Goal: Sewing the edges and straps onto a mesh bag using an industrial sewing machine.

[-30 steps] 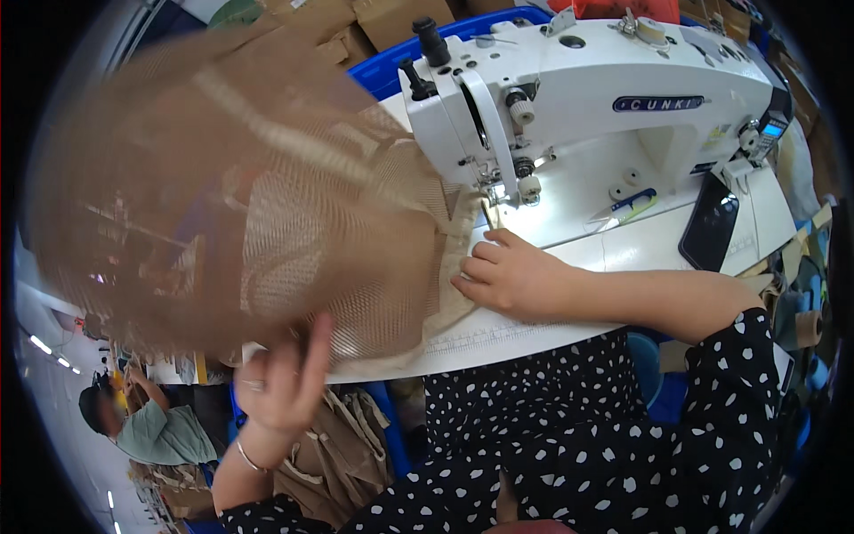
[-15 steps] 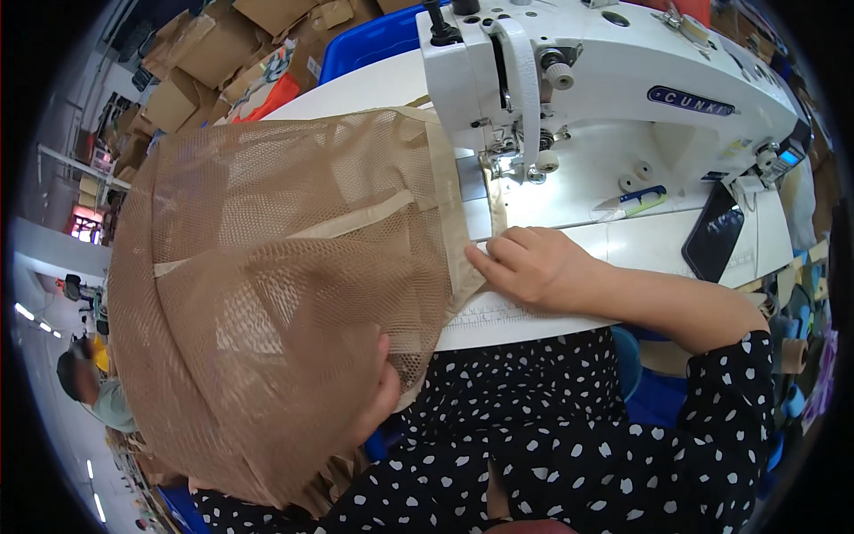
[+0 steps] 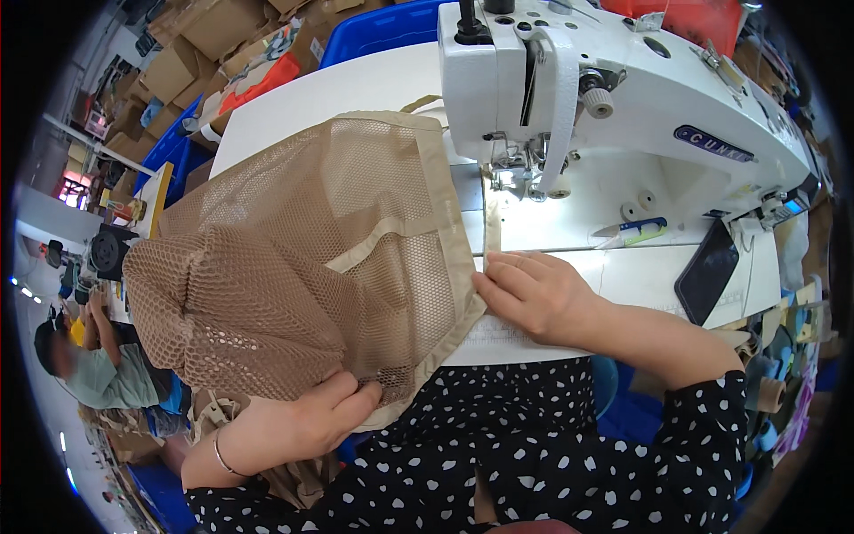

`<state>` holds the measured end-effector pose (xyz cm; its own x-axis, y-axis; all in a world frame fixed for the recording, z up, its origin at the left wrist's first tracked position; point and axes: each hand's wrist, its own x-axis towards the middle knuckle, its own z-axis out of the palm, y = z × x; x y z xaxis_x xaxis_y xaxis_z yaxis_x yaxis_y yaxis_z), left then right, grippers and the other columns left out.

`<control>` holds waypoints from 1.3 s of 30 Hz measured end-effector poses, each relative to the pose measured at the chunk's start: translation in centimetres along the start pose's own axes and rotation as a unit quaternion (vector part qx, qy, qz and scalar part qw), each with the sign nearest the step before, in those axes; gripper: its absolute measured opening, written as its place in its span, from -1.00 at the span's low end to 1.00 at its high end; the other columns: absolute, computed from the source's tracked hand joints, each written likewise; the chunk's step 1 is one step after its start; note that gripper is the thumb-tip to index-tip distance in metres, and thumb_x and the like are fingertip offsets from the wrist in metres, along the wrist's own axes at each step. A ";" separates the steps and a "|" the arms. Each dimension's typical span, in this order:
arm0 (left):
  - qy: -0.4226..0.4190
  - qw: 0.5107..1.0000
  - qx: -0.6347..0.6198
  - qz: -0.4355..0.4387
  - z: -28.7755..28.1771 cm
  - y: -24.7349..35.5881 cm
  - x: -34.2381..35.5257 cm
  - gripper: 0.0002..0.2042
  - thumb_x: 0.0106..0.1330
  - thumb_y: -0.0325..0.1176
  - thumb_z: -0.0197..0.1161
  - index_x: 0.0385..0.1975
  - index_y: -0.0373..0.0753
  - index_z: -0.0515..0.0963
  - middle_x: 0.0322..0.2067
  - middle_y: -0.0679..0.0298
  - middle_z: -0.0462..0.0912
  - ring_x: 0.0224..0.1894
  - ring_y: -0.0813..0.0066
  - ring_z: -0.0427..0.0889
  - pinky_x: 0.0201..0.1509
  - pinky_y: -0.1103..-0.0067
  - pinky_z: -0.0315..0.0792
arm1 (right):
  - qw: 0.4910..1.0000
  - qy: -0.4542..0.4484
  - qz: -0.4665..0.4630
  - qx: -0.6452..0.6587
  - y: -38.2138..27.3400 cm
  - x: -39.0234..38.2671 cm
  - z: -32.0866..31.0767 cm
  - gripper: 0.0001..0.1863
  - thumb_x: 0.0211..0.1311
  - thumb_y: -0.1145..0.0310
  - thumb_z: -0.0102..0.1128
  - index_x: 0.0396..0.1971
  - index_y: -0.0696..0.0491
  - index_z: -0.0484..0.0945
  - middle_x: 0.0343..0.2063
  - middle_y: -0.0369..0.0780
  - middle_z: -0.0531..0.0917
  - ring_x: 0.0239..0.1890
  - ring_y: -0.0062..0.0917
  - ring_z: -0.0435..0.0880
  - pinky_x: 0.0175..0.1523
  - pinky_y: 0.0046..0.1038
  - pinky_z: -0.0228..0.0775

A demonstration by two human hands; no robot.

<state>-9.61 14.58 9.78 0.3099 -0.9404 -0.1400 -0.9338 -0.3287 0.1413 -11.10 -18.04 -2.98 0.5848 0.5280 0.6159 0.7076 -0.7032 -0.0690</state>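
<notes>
A tan mesh fabric piece point(image 3: 382, 178) with a plain bound edge lies bunched over the left of the sewing table. My left hand point(image 3: 316, 409) is closed on its near fold, fingers curled into the mesh. Between thumb and fingers, my right hand point(image 3: 534, 294) pinches the bound edge at the fabric's right corner. From just beyond those fingers a narrow tan strip point(image 3: 492, 222) runs up to the presser foot point(image 3: 507, 181) of the white sewing machine point(image 3: 614, 80). The needle tip is too small to make out.
On the machine bed lie thread snips point(image 3: 636, 231) and two white bobbins point(image 3: 639, 206). A black phone point(image 3: 707, 271) rests at the table's right. Behind stand a blue bin point(image 3: 374, 36) and cardboard boxes point(image 3: 182, 67). Another person point(image 3: 111, 374) sits at far left.
The left part of the mesh has been gathered and folded inward, baring more table behind it. My left hand, partly covered before, now shows on top of the fabric. My right hand keeps its pinch.
</notes>
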 end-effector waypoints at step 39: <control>-0.059 0.986 0.079 0.137 -0.6 1.0 5.9 -0.56 0.32 -0.34 0.08 0.15 -0.43 0.53 -0.12 0.17 0.67 -0.23 0.53 0.71 -0.41 0.64 0.55 | 0.991 -0.040 0.125 0.034 3.1 0.3 -0.3 -0.73 0.21 0.40 0.39 -0.14 0.19 0.62 0.07 -0.05 0.66 0.21 -0.22 0.63 0.18 -0.22 0.51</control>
<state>-8.64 8.63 9.64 0.0287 -0.9721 -0.2327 -0.9986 -0.0381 0.0360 -8.82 -20.21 -2.75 0.7729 0.3793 0.5086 0.5599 -0.7848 -0.2657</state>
